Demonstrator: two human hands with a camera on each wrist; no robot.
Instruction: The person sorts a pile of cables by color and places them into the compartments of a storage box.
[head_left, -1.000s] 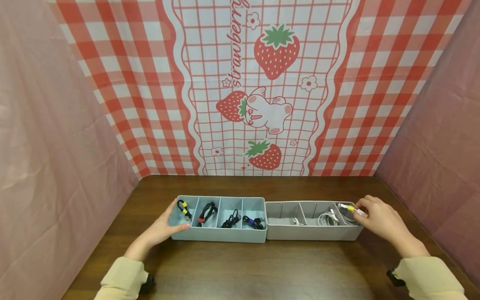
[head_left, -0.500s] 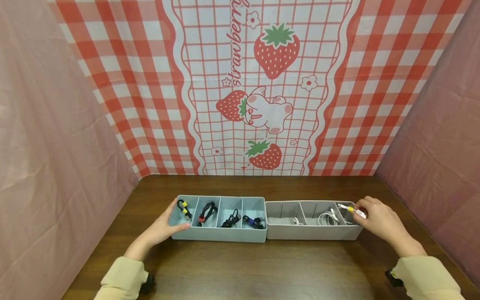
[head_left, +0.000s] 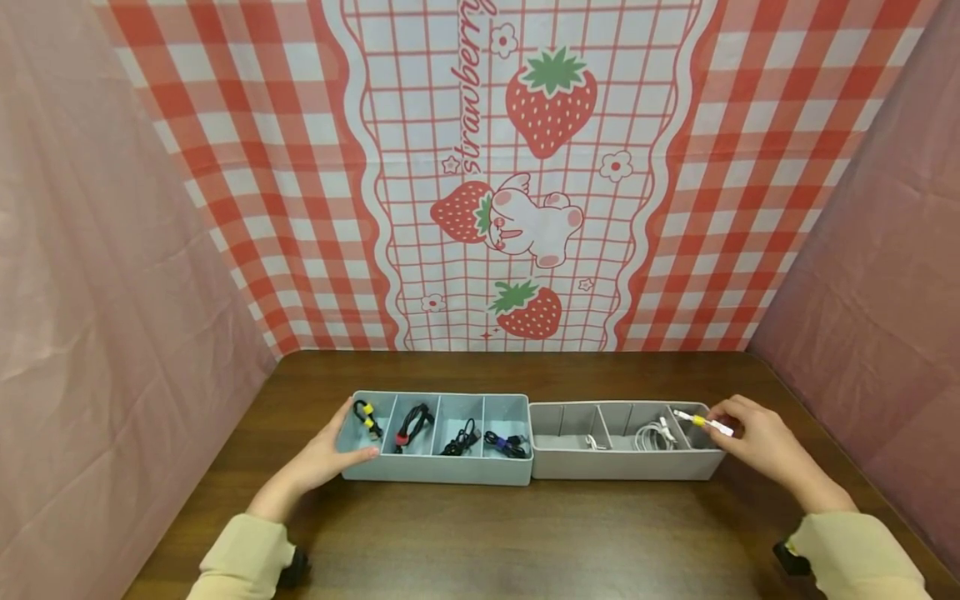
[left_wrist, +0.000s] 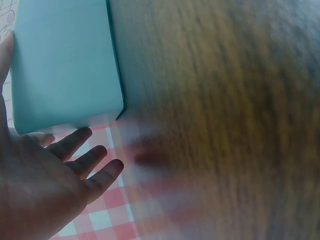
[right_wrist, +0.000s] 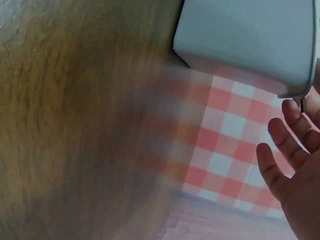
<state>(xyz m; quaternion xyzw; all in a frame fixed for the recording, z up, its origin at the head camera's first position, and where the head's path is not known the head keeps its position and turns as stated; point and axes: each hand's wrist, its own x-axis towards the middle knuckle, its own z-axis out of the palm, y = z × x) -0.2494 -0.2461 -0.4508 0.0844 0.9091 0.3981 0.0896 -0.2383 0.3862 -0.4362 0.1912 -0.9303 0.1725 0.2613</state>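
My right hand (head_left: 761, 437) pinches a short, straight white cable piece with a yellow band (head_left: 699, 421) above the right end compartment of the grey divided box (head_left: 622, 465). The lower fingers stick out loosely in the right wrist view. My left hand (head_left: 322, 450) rests against the left end of the light blue divided box (head_left: 438, 470), thumb on the front rim, other fingers extended and relaxed in the left wrist view. Bundled black cables lie in the blue box: one with yellow bands (head_left: 367, 418), one red-banded (head_left: 412, 427), one plain (head_left: 461, 437), one blue-banded (head_left: 506, 444).
A coiled white cable (head_left: 655, 435) lies in the grey box beside the end compartment, and a small white piece (head_left: 592, 442) lies further left. Both boxes stand end to end on the brown wooden table (head_left: 495, 533). A checked strawberry cloth (head_left: 517, 167) hangs behind.
White loops visible in the grey box's end compartment a second ago no longer show. My right hand has shifted only slightly, still pinching the banded cable. My left hand stays put.
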